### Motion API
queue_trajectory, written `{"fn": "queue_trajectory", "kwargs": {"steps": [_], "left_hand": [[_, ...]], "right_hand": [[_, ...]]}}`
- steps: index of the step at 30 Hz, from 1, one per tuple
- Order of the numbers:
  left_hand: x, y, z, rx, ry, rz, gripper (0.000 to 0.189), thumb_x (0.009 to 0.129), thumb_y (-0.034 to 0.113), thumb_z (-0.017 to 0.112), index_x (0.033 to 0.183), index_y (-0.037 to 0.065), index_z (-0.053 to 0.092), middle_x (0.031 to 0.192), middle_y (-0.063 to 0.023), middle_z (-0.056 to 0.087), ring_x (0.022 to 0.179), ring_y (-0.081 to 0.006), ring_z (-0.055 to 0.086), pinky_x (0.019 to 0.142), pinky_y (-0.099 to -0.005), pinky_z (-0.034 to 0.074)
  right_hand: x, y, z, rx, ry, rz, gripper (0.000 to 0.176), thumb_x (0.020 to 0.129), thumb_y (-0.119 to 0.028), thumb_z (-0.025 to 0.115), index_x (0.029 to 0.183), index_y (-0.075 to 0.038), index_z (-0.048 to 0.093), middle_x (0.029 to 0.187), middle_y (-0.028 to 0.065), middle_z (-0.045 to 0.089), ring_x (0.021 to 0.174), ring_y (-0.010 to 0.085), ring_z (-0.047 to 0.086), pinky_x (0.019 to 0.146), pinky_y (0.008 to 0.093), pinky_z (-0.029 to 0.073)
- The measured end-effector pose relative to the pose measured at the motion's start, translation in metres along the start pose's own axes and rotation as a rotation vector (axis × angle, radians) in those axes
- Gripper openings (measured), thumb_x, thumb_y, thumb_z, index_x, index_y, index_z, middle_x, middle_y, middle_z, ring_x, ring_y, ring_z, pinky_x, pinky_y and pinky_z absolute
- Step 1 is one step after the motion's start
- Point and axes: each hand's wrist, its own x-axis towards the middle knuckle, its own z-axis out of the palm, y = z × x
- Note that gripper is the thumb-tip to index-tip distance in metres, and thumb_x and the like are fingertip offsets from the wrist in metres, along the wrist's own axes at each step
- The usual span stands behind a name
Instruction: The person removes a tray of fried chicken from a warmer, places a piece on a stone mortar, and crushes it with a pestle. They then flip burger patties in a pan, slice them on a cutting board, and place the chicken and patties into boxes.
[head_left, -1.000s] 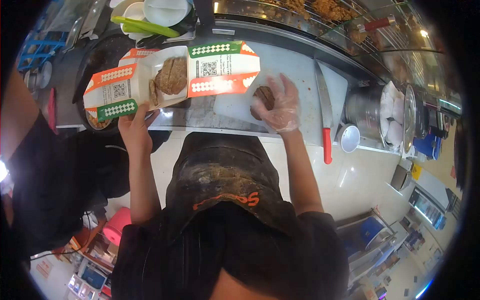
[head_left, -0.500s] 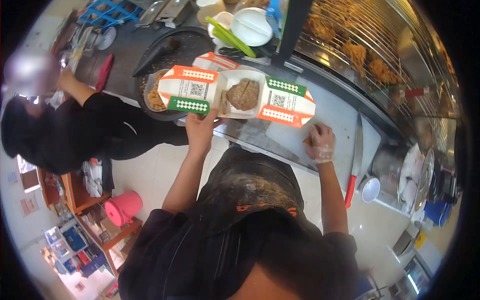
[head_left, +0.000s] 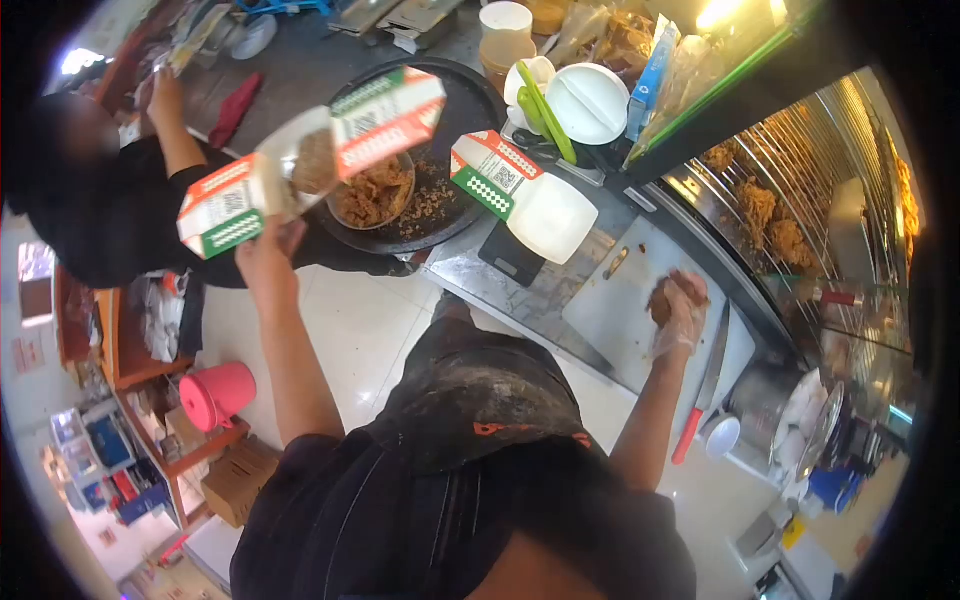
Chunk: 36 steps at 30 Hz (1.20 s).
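Observation:
My left hand (head_left: 270, 258) grips an open takeaway box (head_left: 222, 207) by its lower edge, out to the left. A brown piece of meat (head_left: 316, 163) lies inside it, blurred by motion. In a clear plastic glove, my right hand (head_left: 684, 318) curls its fingers around a brown, cooked-looking piece of food (head_left: 661, 301) over the white cutting board (head_left: 605, 325). A small scrap (head_left: 617, 263) lies on the board. Between my hands a second open box (head_left: 553, 218), with nothing in its white tray, rests on a dark flat device (head_left: 511, 256).
A bowl of fried pieces (head_left: 374, 197) sits in the round black tray (head_left: 462, 105). The knife (head_left: 716, 362) with its red handle lies by the board's right edge. Green tongs (head_left: 545, 112) and a white dish (head_left: 587, 103) stand behind. A co-worker's arm (head_left: 180, 140) is at left.
My left hand has carried the box with meat leftward, uncovering the second box. My right hand has shifted right, and a brown food piece now shows in it. The camera view has turned.

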Motion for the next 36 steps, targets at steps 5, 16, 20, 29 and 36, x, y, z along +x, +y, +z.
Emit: {"fn": "queue_trajectory", "kwargs": {"steps": [5,16,20,29,36], "left_hand": [[0.086,-0.009,-0.001,-0.111,-0.072,0.078,0.031,0.082,-0.003,0.062,0.111,-0.01,0.052,0.103,-0.0171,0.062,0.084,-0.0259,0.067,0.075,-0.0342,0.06],[0.158,-0.03,-0.007,-0.114,-0.118,-0.085,0.029,0.081,-0.004,0.062,0.109,-0.01,0.052,0.102,-0.0172,0.061,0.079,-0.0262,0.067,0.073,-0.0333,0.061],[0.184,-0.045,-0.016,-0.116,-0.071,-0.141,0.029,0.081,-0.005,0.061,0.107,-0.012,0.051,0.099,-0.0178,0.061,0.078,-0.0267,0.067,0.071,-0.0329,0.061],[0.197,-0.053,-0.022,-0.147,-0.002,-0.096,0.037,0.084,-0.001,0.062,0.119,-0.004,0.052,0.111,-0.0149,0.061,0.086,-0.0243,0.066,0.068,-0.0331,0.061],[0.211,-0.069,-0.017,-0.262,0.093,-0.186,0.037,0.081,-0.004,0.055,0.117,-0.007,0.047,0.101,-0.0156,0.06,0.073,-0.0249,0.067,0.066,-0.0323,0.061]], "right_hand": [[-0.026,-0.013,0.107,-0.784,-0.289,-0.711,0.022,0.077,-0.004,0.065,0.098,-0.008,0.058,0.094,0.012,0.064,0.077,0.0287,0.063,0.065,0.0353,0.05],[-0.029,-0.009,0.149,-1.149,0.029,-0.424,0.037,0.083,-0.025,0.063,0.112,-0.001,0.065,0.098,0.0179,0.069,0.079,0.0278,0.068,0.074,0.0359,0.053],[0.036,0.085,0.065,-1.024,-0.176,-0.174,0.037,0.089,-0.027,0.061,0.111,0.002,0.061,0.087,0.0116,0.067,0.068,0.0212,0.065,0.059,0.0354,0.053],[0.029,0.155,0.046,-1.268,-0.09,-0.528,0.055,0.088,-0.024,0.06,0.135,0.0,0.043,0.111,0.015,0.06,0.086,0.0224,0.062,0.07,0.0342,0.054],[-0.109,0.055,0.067,-0.173,0.088,0.124,0.051,0.086,-0.021,0.054,0.134,-0.007,0.041,0.109,0.0093,0.056,0.089,0.0228,0.058,0.071,0.0368,0.05]]}}
